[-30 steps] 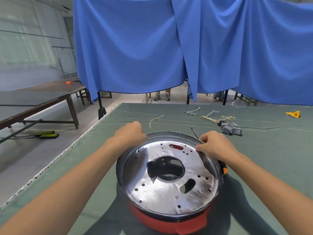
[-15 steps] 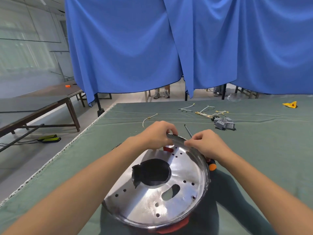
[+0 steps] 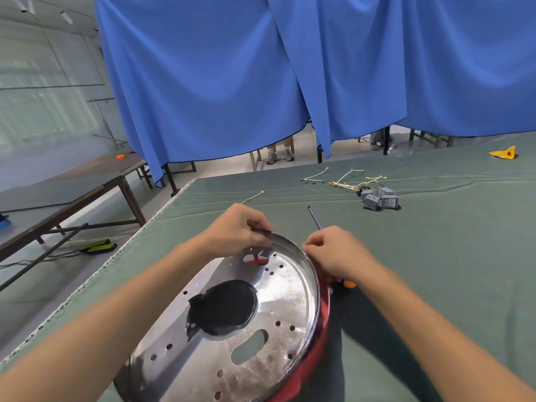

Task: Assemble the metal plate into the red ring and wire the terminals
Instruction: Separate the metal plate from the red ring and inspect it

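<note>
Left hand [image 3: 237, 230]: fingers curled over the far rim of the metal plate [image 3: 232, 323], pinching the raised edge; likely placed there to steer and tip the plate while it is fitted.

Right hand [image 3: 338, 252]: fingers bent against the plate's right rim, thumb and forefinger at the edge; the grip appears to press the rim down toward the ring. Whether it also holds the tool beneath it cannot be told.

Metal plate: round, shiny, many small holes, one large dark central opening, one oval slot. Tilted, right side low, resting in the ring, not yet seated level.

Red ring [image 3: 320, 340]: under the plate, showing only along the right and near edge; a red part also shows through a slot near the left hand.

Screwdriver [image 3: 314, 219]: thin shaft on the tabletop beyond the right hand, orange handle end showing just beside the wrist; kept within reach, presumably for the terminals.

Wires [image 3: 345, 181]: loose, pale, with small end fittings, well apart on the far tabletop [image 3: 449, 256].

Grey blocks [image 3: 378, 198]: small heap beside the wires.

Single wire [image 3: 253, 196]: just beyond the left hand.
</note>
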Action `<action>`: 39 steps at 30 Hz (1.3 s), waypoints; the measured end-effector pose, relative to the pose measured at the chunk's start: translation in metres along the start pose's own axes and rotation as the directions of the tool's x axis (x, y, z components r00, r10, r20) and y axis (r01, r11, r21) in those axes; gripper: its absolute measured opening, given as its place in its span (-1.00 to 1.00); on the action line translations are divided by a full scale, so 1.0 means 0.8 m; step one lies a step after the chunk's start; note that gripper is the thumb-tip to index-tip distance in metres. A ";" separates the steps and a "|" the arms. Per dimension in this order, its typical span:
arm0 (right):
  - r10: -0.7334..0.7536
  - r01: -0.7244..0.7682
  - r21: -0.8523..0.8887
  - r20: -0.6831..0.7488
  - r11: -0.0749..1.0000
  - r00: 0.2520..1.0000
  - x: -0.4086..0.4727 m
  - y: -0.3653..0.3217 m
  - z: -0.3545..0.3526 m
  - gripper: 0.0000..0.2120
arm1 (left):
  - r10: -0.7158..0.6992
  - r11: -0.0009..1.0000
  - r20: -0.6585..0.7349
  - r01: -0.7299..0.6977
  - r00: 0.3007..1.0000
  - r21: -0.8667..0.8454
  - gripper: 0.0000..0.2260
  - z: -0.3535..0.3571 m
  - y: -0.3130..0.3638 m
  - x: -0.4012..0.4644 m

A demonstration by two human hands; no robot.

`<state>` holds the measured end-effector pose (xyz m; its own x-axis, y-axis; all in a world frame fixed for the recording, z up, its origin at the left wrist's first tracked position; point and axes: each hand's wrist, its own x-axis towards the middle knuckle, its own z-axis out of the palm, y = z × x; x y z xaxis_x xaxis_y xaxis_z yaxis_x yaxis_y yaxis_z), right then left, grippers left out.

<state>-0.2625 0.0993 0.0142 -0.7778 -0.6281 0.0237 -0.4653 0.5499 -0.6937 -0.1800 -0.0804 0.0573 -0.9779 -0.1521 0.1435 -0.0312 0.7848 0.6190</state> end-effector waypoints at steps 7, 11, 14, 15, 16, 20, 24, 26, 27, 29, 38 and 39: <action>-0.024 0.025 -0.058 0.019 0.998 1.000 -0.005 -0.004 0.006 -0.73 | -0.010 1.000 0.018 0.010 1.000 -0.019 -0.83 -0.016 0.009 -0.009; -0.068 0.074 0.066 -0.086 0.995 0.994 -0.007 -0.005 0.012 -0.79 | -0.003 1.000 0.034 0.002 0.999 0.017 -0.87 -0.023 0.014 -0.010; -0.117 0.130 0.056 -0.190 0.990 0.975 -0.010 -0.005 0.019 -0.77 | 0.010 1.000 0.034 -0.011 0.999 0.019 -0.87 -0.027 0.017 -0.011; -0.126 0.141 0.052 -0.227 0.989 0.966 -0.011 -0.005 0.020 -0.77 | 0.021 0.999 0.030 -0.022 0.999 0.027 -0.86 -0.028 0.018 -0.011; -0.131 0.147 0.044 -0.263 0.988 0.956 -0.011 -0.006 0.020 -0.76 | 0.031 0.999 0.019 -0.032 0.999 0.040 -0.86 -0.031 0.019 -0.011; -0.106 0.119 0.016 -0.346 0.993 0.932 -0.012 -0.007 0.019 -0.79 | 0.033 0.991 -0.042 -0.027 0.999 0.129 -0.91 -0.038 0.022 -0.003; -0.057 0.100 0.127 -0.305 0.987 0.951 -0.012 -0.003 0.018 -0.77 | 0.024 0.960 -0.012 -0.020 1.000 0.279 -0.96 -0.036 0.026 0.008; -0.063 0.103 0.121 -0.296 0.987 0.953 -0.011 0.001 0.019 -0.71 | -0.006 0.952 0.017 0.000 1.000 0.305 -0.96 -0.031 0.023 0.012; -0.067 0.105 0.110 -0.301 0.988 0.951 -0.011 0.002 0.020 -0.66 | -0.015 0.952 0.026 0.007 1.000 0.306 -0.96 -0.028 0.021 0.014; -0.047 0.100 0.146 -0.328 0.984 0.943 -0.010 0.004 0.020 -0.57 | -0.019 0.953 0.030 0.009 0.999 0.302 -0.95 -0.022 0.018 0.017; 0.055 0.040 0.424 -0.210 0.905 0.976 -0.005 0.003 0.013 -0.53 | -0.036 0.892 0.011 0.027 0.999 0.451 -0.95 0.004 -0.005 0.020; 0.036 0.041 0.372 -0.197 0.927 0.980 -0.004 0.004 0.013 -0.61 | -0.025 0.887 -0.013 0.028 1.000 0.461 -0.94 0.005 -0.009 0.018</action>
<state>-0.2575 0.0974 0.0044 -0.8619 -0.4873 0.1401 -0.3058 0.2791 -0.9103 -0.1949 -0.0856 0.0518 -0.9740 -0.1792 0.1384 -0.1502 0.9687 0.1975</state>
